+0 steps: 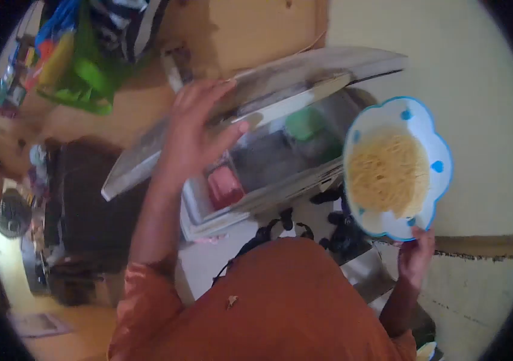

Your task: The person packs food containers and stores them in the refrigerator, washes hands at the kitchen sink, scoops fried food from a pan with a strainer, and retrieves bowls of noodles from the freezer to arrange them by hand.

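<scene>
A raised freezer lid (323,63) slants across the middle of the head view. My left hand (199,123) is against this lid, its fingers stretched and its thumb apart; I cannot tell how firmly it presses. Below lies the open chest freezer (208,225), holding a red container (225,186) and a green item (306,124). On the right, my right hand (418,256) grips the lower rim of a white scalloped plate (440,144) with a blue edge and blue hearts. Thin pale-yellow strips (389,171), like cut potato or noodles, are heaped on it.
A pale wall (479,78) rises close on the right of the plate. Green and striped bags (91,66) hang at the upper left. A dark piece of furniture (94,198) stands left of my arm. Dark items (344,231) lie below the freezer's front.
</scene>
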